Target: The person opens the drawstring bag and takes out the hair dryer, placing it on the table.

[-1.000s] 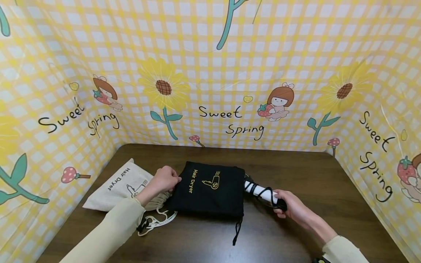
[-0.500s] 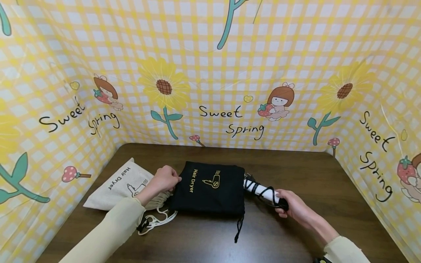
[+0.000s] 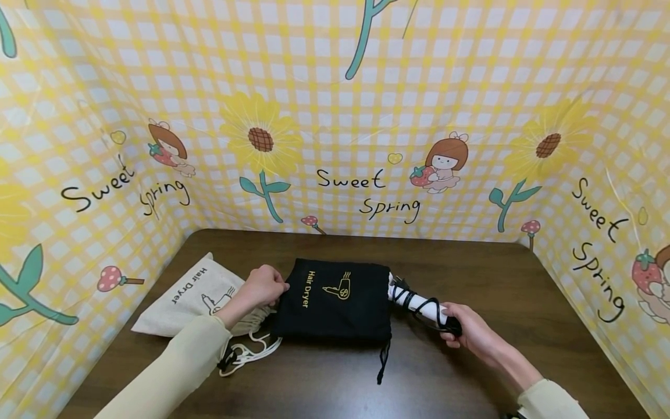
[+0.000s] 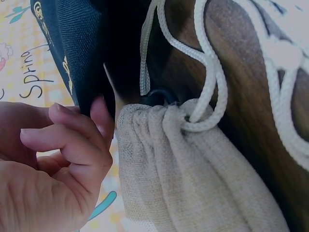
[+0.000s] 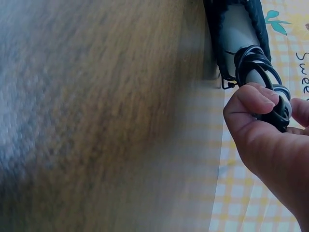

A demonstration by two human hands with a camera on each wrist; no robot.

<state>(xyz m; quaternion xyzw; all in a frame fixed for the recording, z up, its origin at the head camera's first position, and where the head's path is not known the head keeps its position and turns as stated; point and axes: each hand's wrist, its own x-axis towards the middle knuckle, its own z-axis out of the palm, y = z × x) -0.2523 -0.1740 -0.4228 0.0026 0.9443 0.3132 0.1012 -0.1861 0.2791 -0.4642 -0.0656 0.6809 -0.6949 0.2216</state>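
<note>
A black drawstring bag (image 3: 327,320) printed "Hair Dryer" lies flat at mid-table. My left hand (image 3: 260,286) pinches its left edge between thumb and fingers; the left wrist view shows the dark cloth (image 4: 82,53) at the fingertips. From the bag's right-hand mouth sticks out the white handle of a hair dryer (image 3: 416,302), wound with a black cord. My right hand (image 3: 473,333) grips the handle's outer end. Seen from the right wrist, the white body (image 5: 239,29) runs into the bag's opening. The rest of the dryer is hidden inside.
Left of the black bag, partly behind my left forearm, lies a beige drawstring bag (image 3: 175,311) with the same print. Its white cords (image 3: 262,353) trail on the brown table (image 3: 293,390). A yellow checked cloth (image 3: 340,128) surrounds the table on three sides.
My right hand and the hair dryer handle have shifted slightly to the right. The black bag's mouth and hanging cord have slid a little right too. My left hand has stayed in place.
</note>
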